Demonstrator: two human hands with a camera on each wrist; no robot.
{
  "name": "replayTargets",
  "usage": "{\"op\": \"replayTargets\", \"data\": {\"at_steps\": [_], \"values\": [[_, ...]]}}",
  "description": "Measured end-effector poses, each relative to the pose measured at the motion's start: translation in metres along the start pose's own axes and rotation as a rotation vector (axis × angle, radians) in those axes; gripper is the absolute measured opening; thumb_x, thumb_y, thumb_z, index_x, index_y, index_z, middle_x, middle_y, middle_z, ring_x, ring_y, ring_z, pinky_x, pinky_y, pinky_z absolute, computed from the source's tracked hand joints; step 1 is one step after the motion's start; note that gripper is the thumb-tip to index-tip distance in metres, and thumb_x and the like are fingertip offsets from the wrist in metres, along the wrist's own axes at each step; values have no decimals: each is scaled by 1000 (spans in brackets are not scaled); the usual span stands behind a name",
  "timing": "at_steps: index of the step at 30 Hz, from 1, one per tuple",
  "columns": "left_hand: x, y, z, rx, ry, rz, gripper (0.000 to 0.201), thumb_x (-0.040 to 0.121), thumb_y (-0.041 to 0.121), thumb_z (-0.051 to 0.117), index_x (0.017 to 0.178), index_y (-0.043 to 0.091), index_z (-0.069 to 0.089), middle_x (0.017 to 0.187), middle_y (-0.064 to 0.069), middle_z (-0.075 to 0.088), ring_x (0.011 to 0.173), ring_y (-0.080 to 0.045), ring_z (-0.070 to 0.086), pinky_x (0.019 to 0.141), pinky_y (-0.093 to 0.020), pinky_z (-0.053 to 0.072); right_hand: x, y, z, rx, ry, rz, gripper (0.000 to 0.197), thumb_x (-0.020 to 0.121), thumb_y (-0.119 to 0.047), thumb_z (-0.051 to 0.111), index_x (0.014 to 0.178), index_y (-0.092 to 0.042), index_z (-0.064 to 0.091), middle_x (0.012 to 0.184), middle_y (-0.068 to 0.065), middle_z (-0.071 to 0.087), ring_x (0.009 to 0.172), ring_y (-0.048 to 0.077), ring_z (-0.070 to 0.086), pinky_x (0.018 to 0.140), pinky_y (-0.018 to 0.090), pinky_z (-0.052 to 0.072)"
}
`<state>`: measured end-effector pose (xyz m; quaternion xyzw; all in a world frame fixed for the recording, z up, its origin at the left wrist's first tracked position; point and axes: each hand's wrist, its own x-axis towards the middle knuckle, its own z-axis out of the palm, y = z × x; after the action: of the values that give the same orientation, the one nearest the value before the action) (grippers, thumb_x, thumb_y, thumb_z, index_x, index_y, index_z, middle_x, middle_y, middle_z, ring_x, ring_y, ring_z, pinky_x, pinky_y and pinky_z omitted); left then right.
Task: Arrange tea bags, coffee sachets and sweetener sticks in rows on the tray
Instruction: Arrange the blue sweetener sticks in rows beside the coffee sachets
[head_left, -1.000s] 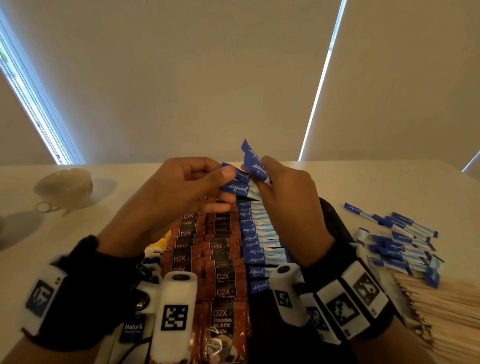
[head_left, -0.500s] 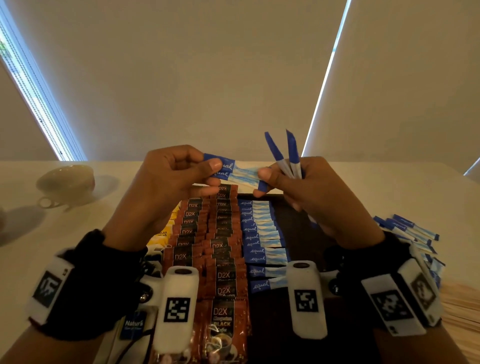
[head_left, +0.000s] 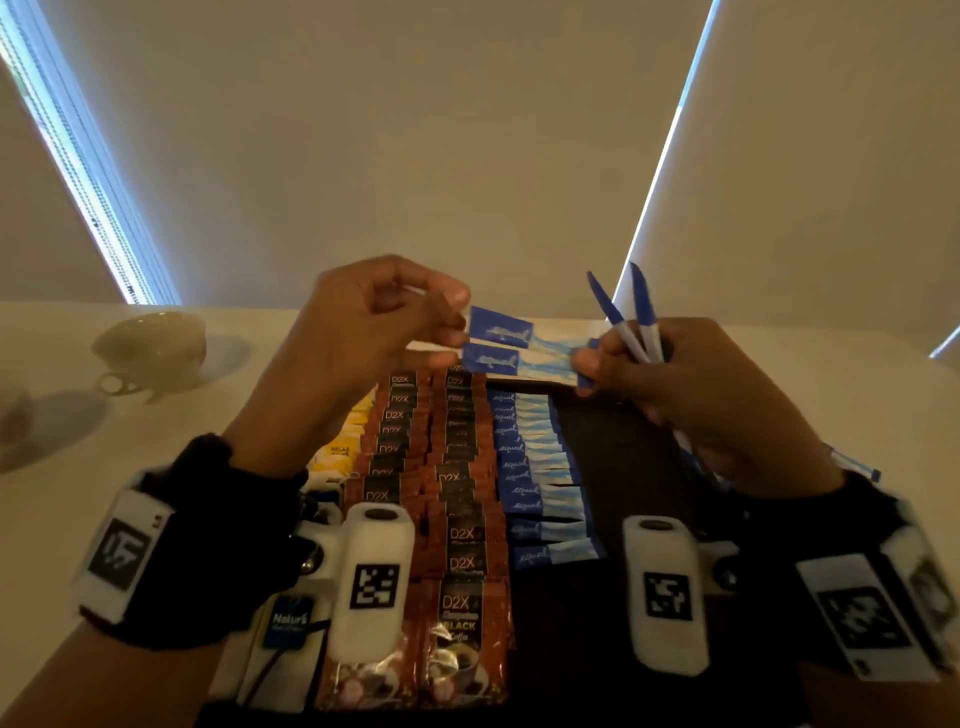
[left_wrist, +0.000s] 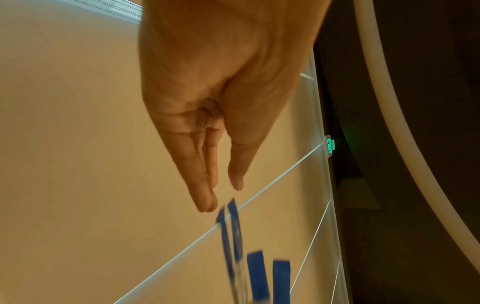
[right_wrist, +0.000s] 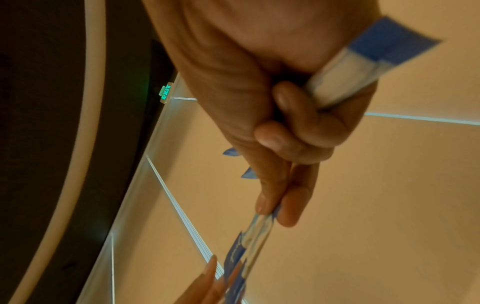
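Both hands are raised above the tray. The left hand pinches the blue ends of two sweetener sticks; the right hand holds their other ends, with two more sticks gripped upright in its curled fingers.

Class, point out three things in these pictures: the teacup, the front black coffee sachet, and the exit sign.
teacup (head_left: 150, 345), head view, on its side wall.
front black coffee sachet (head_left: 460, 631), head view, on its printed label.
exit sign (left_wrist: 330, 146), left wrist view, on its green letters.
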<state>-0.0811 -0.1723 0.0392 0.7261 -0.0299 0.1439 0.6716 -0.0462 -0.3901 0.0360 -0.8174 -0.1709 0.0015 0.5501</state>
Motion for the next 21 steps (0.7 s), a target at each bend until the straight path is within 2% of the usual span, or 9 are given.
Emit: {"op": "replayTargets", "data": {"at_steps": [3,4,6,8,11,13,15,19,21], "values": [[0,7,-8,-32,67,53,14,80,24,66,91,17,66,82,-2,70,78,-15,70,69,-26,57,-17,15,-14,-137,-88,130,21,74,-33,71,68,-12,71,68,14,69,63,48,51,58,40,47],[0,10,-11,-41,75,69,17,77,27,67,91,18,65,81,-1,70,79,-15,70,70,-26,57,-23,21,-18,-201,-116,194,18,75,-31,71,70,-13,72,71,16,69,67,47,55,60,40,47],[0,15,-19,-62,96,94,24,71,34,68,90,19,65,81,0,69,80,-15,69,72,-28,57,-34,33,-25,-307,-172,325,14,76,-28,72,74,-14,72,66,13,67,60,33,56,53,27,43],[-1,18,-25,-70,109,111,21,73,33,68,89,20,64,79,2,68,79,-14,68,73,-29,57,-46,40,-28,-368,-238,447,13,76,-27,72,78,-14,71,62,9,64,56,21,53,46,20,39],[-1,20,-29,-46,122,130,7,85,24,65,90,20,63,76,5,67,78,-13,68,73,-28,57,-59,48,-31,-415,-343,512,13,77,-27,72,76,-14,72,69,12,69,65,29,58,57,31,45],[-1,21,-31,-33,129,134,6,87,23,65,92,20,63,76,5,66,77,-12,67,74,-29,57,-64,51,-28,-407,-381,555,10,79,-24,71,75,-15,72,69,4,72,75,34,62,68,37,50],[-3,23,-32,-31,122,136,7,87,24,65,92,20,63,78,3,66,77,-13,67,75,-29,57,-66,56,-23,-401,-400,587,9,81,-21,70,76,-14,71,68,-1,72,78,33,63,70,34,51],[-5,24,-29,-8,104,137,8,87,24,64,94,20,63,80,3,65,79,-13,67,74,-27,57,-61,62,-10,-353,-406,666,9,83,-17,68,81,-8,69,66,-3,70,65,14,60,52,15,46],[-7,25,-28,0,103,138,10,87,24,64,95,19,62,81,2,65,79,-12,68,73,-26,57,-56,62,-5,-317,-403,715,8,83,-16,67,80,-8,68,72,-1,69,68,12,60,57,18,47]]}}
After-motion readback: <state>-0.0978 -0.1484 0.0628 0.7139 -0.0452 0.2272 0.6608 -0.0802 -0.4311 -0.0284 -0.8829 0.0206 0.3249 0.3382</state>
